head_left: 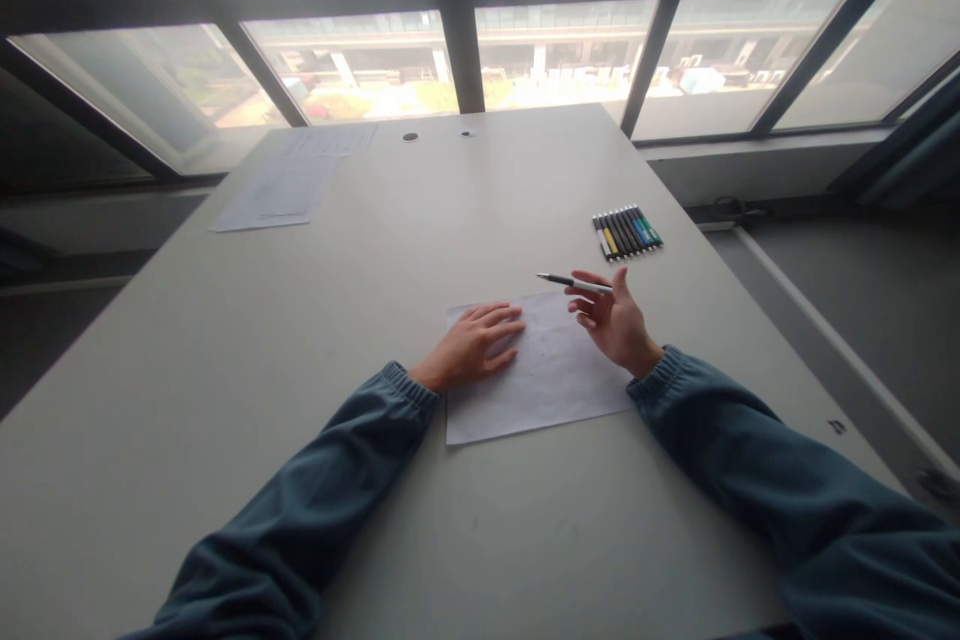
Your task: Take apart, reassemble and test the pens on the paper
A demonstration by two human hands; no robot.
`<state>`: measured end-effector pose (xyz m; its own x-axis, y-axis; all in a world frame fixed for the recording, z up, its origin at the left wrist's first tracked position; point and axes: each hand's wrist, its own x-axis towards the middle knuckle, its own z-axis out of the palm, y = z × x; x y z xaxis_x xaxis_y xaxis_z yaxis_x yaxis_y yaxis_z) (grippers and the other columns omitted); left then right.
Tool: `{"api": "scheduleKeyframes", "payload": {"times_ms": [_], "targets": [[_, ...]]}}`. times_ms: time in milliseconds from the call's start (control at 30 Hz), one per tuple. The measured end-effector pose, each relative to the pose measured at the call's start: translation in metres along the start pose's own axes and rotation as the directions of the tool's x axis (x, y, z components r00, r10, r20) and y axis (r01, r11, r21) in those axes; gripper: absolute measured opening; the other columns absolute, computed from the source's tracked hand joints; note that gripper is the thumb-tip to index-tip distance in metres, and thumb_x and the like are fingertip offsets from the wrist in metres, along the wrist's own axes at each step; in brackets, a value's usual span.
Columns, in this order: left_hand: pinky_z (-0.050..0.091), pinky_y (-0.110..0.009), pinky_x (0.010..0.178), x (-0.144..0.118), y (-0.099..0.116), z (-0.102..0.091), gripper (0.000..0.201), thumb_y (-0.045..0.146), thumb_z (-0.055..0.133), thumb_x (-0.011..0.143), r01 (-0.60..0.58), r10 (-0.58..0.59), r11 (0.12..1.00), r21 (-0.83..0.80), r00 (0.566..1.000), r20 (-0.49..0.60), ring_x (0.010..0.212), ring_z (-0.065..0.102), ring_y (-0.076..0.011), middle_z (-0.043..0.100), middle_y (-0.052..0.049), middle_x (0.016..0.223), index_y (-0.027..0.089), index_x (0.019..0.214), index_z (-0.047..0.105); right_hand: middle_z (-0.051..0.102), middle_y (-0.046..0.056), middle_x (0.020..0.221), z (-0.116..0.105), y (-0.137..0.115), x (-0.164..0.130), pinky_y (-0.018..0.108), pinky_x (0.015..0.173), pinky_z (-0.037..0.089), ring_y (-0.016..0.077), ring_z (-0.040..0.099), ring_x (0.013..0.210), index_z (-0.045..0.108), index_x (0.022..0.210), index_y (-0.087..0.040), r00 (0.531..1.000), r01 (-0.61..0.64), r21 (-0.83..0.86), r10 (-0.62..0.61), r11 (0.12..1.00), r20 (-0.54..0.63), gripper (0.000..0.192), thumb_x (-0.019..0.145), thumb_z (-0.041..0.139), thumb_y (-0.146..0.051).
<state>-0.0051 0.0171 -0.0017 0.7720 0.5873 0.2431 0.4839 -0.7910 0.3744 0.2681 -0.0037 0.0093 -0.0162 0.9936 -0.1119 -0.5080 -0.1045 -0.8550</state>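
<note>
A sheet of white paper (559,385) with faint marks lies on the table in front of me. My left hand (476,345) rests flat on its left part, fingers stretched out and holding nothing. Above the sheet's upper right corner, my right hand (619,325) is turned partly palm up. It holds a black and white pen (561,279) between thumb and fingers, with the tip pointing left and raised off the paper. Just beyond that hand, several pens (628,232) lie side by side in a row, mostly black with white, yellow, blue and green parts.
The white table (420,250) reaches to large dark-framed windows (454,20). More paper sheets (281,182) lie at its far left. Two round holes, one of them a cable hole (409,137), show near the far edge. A small dark mark (836,427) is near the right edge.
</note>
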Motion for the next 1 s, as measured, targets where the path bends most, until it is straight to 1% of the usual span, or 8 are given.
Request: {"api": "scheduleKeyframes", "payload": {"times_ms": [100, 167, 200, 300, 433, 667, 867, 1000], "targets": [[0.041, -0.051, 0.116, 0.000, 0.000, 0.000, 0.043, 0.036, 0.064, 0.091, -0.005, 0.005, 1.000, -0.007, 1.000, 0.001, 0.139, 0.049, -0.0291, 0.057, -0.008, 0.146, 0.029, 0.134, 0.062, 0.060, -0.003, 0.063, 0.003, 0.007, -0.003, 0.021, 0.041, 0.030, 0.0114, 0.055, 0.053, 0.062, 0.085, -0.023, 0.994, 0.097, -0.103, -0.101, 0.990, -0.032, 0.038, 0.075, 0.080, -0.055], [0.040, -0.051, 0.116, 0.000, 0.001, 0.000, 0.044, 0.037, 0.063, 0.092, -0.005, 0.005, 1.000, 0.001, 1.000, 0.011, 0.140, 0.048, -0.0292, 0.056, -0.008, 0.147, 0.029, 0.135, 0.061, 0.057, -0.005, 0.056, 0.006, 0.012, -0.006, 0.021, 0.040, 0.029, 0.0095, 0.050, 0.045, 0.062, 0.081, -0.022, 0.983, 0.170, -0.241, -0.181, 0.956, -0.026, 0.032, 0.079, 0.079, -0.050], [0.040, -0.051, 0.116, 0.000, 0.001, 0.000, 0.044, 0.038, 0.063, 0.092, -0.004, 0.004, 1.000, 0.008, 1.000, 0.017, 0.140, 0.048, -0.0292, 0.056, -0.008, 0.147, 0.029, 0.135, 0.061, 0.060, -0.003, 0.059, 0.007, 0.014, -0.008, 0.022, 0.040, 0.032, 0.0101, 0.053, 0.046, 0.065, 0.084, -0.021, 0.979, 0.194, -0.314, -0.203, 0.929, 0.005, 0.031, 0.082, 0.075, -0.050], [0.039, -0.051, 0.116, 0.001, 0.002, -0.001, 0.043, 0.039, 0.061, 0.093, 0.001, -0.002, 1.000, 0.021, 0.999, 0.033, 0.140, 0.047, -0.0292, 0.054, -0.008, 0.148, 0.029, 0.135, 0.060, 0.072, 0.004, 0.075, 0.010, 0.021, -0.012, 0.025, 0.047, 0.044, 0.0148, 0.064, 0.057, 0.072, 0.093, -0.019, 0.968, 0.252, -0.503, -0.213, 0.827, 0.134, 0.033, 0.088, 0.066, -0.052], [0.039, -0.050, 0.116, 0.002, 0.002, -0.002, 0.043, 0.038, 0.062, 0.093, 0.002, -0.003, 1.000, 0.009, 1.000, 0.023, 0.140, 0.047, -0.0288, 0.054, -0.007, 0.148, 0.031, 0.135, 0.061, 0.067, 0.001, 0.062, 0.009, 0.028, -0.012, 0.027, 0.054, 0.046, 0.0146, 0.062, 0.054, 0.068, 0.077, -0.019, 0.950, 0.306, -0.705, -0.250, 0.640, 0.185, 0.023, 0.087, 0.069, -0.039], [0.038, -0.049, 0.116, 0.001, 0.002, -0.001, 0.043, 0.039, 0.061, 0.093, 0.011, -0.011, 1.000, 0.011, 1.000, 0.029, 0.141, 0.046, -0.0283, 0.054, -0.007, 0.149, 0.030, 0.135, 0.060, 0.060, -0.002, 0.055, 0.007, 0.032, -0.011, 0.027, 0.051, 0.039, 0.0127, 0.052, 0.050, 0.057, 0.069, -0.021, 0.936, 0.318, -0.813, -0.300, 0.488, 0.186, 0.020, 0.084, 0.066, -0.029], [0.038, -0.050, 0.117, 0.002, 0.003, -0.002, 0.043, 0.040, 0.060, 0.094, 0.023, -0.023, 1.000, 0.014, 0.999, 0.042, 0.141, 0.046, -0.0283, 0.053, -0.006, 0.149, 0.030, 0.135, 0.060, 0.058, -0.002, 0.059, 0.008, 0.031, -0.009, 0.026, 0.052, 0.036, 0.0113, 0.048, 0.054, 0.057, 0.066, -0.020, 0.924, 0.344, -0.832, -0.313, 0.436, 0.218, 0.020, 0.082, 0.065, -0.029], [0.038, -0.049, 0.117, 0.002, 0.003, -0.002, 0.043, 0.040, 0.060, 0.094, 0.025, -0.025, 1.000, 0.018, 0.999, 0.047, 0.141, 0.046, -0.0277, 0.053, -0.006, 0.150, 0.031, 0.136, 0.060, 0.056, -0.003, 0.059, 0.010, 0.031, -0.009, 0.025, 0.054, 0.035, 0.0108, 0.048, 0.055, 0.055, 0.066, -0.019, 0.930, 0.313, -0.850, -0.320, 0.424, 0.182, 0.019, 0.081, 0.063, -0.027]]}}
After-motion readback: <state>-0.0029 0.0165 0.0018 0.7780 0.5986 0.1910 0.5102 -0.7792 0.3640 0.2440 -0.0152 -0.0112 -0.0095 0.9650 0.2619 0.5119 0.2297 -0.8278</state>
